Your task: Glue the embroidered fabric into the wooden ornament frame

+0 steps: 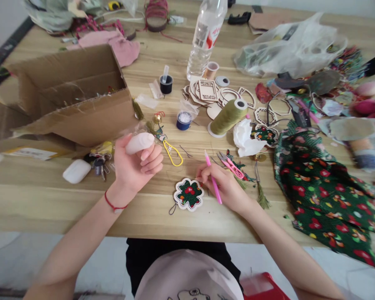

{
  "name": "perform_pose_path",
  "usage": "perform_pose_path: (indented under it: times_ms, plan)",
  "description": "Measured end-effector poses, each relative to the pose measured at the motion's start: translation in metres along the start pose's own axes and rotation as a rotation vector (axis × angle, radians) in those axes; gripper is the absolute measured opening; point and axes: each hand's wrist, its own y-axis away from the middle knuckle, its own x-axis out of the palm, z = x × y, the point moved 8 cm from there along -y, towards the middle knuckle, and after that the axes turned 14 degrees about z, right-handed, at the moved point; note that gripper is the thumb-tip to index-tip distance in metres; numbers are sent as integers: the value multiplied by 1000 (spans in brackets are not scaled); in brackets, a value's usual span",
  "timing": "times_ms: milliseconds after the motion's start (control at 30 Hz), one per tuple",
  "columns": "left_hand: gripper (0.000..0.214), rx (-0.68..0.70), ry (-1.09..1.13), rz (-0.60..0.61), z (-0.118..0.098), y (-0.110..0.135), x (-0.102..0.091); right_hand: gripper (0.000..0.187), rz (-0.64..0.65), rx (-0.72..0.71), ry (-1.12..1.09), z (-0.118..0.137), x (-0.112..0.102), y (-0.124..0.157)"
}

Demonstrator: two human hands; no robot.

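Box: a cardboard box (71, 96) lies open on the wooden table (50, 208), at 10 o'clock from the left hand.
Bar and keys: a white soap bar (76, 171) and a bunch of keys (99, 164) sit at 9 o'clock from that hand.
Left hand: the left hand (137, 162) lies palm up, fingers curled, grasping a white oval lump (140, 143).
Patch: a flower-shaped green patch (188, 194) with a white edge lies on the table, between the hands.
Right hand: the right hand (220, 183) sits at 2 o'clock from the patch, its fingers (203, 171) pinching a pink pen (213, 177) just beside the patch's edge.
Scissors: pink scissors (231, 165) lie at 1 o'clock from that hand.
Cloth: green floral cloth (321, 200) spreads at 3 o'clock from it.
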Motion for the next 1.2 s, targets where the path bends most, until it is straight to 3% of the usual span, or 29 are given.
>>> perform_pose_path:
  times_ms: [233, 500, 767, 1067, 1200]
  plan:
    - [63, 3, -32, 31, -1, 0, 1, 21, -106, -19, 1, 0, -5, 6]
    - [62, 8, -18, -6, -1, 0, 0, 24, -377, 50, 104, -1, -27, 16]
    - [62, 17, -67, -14, -3, 2, 1, 25, -728, 107, 155, -8, -77, 39]
    - [60, 13, -66, -3, -3, 3, -1, 29, -1159, 29, 89, -12, -119, 72]
    - [55, 10, -30, -23, -2, 3, -2, 28, -1242, -15, 200, -4, -130, 82]
